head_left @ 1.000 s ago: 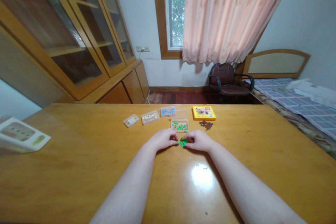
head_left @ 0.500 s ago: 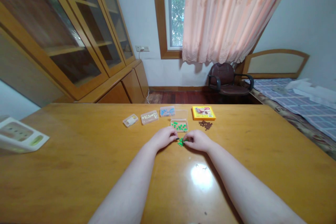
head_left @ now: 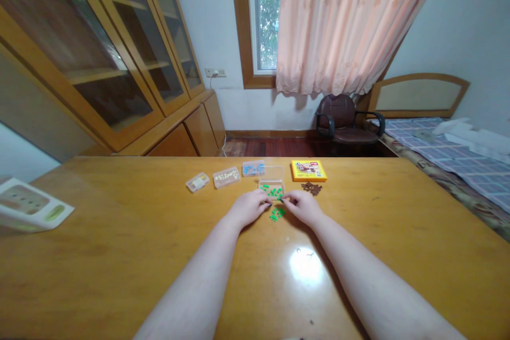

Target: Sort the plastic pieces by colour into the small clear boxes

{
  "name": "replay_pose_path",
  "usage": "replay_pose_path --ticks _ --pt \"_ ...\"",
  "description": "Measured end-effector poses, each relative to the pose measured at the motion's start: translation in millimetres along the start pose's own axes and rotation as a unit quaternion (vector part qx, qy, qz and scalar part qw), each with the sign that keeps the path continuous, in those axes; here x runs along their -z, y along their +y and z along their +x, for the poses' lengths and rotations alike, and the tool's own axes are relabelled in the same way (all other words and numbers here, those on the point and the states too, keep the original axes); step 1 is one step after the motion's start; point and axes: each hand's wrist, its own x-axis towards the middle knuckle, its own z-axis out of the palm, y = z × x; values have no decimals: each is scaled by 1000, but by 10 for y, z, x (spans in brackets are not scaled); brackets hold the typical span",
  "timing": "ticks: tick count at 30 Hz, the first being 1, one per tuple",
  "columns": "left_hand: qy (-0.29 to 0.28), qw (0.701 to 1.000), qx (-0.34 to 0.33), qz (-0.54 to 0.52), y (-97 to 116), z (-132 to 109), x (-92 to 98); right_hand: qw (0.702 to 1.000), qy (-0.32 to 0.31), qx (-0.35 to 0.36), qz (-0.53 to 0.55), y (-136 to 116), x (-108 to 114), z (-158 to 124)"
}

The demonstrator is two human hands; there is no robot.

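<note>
A small clear plastic box (head_left: 284, 191) with its lid raised holds several green building bricks (head_left: 272, 192). My right hand (head_left: 303, 207) is at the box's near right corner, thumb and finger pinched on a small green brick (head_left: 280, 198). My left hand (head_left: 250, 208) rests by the near left corner with its fingertips together; whatever they may hold is hidden. Between the hands and just nearer to me, a loose pile of green bricks (head_left: 277, 214) lies on the wooden table (head_left: 255, 276).
Clear boxes of blue pieces (head_left: 253, 168), whitish pieces (head_left: 227, 177) and yellowish pieces (head_left: 197, 183) stand at the back left. Brown pieces (head_left: 312, 188) lie before a yellow box (head_left: 308, 170). A white plastic object (head_left: 34, 207) stands far left.
My right hand has moved from the loose green pile away from me to the clear box's near edge. My left hand has shifted slightly toward the box. The pile is uncovered.
</note>
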Motion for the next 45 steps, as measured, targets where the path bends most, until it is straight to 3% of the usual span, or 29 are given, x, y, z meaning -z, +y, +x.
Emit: replay_pose_path --ticks 3,12,24,31,33,38,45 --pt "-48 998 -36 9 48 -14 -6 997 63 -30 -20 36 4 28" --pt "-70 997 -32 25 105 -20 -2 993 79 -55 -67 99 -25 64" --pt "-57 998 26 14 53 -22 -19 996 -4 -49 -79 61 26 80" --pt "-58 997 40 17 22 -9 -68 997 13 -41 -71 51 35 52" --pt "-59 997 43 15 20 -10 -73 999 -8 -14 -47 56 72 35" --pt "-63 997 50 13 29 -19 -50 992 -125 26 21 99 167 7" --pt "-57 997 43 0 17 -21 -47 984 -173 50 -9 71 195 15"
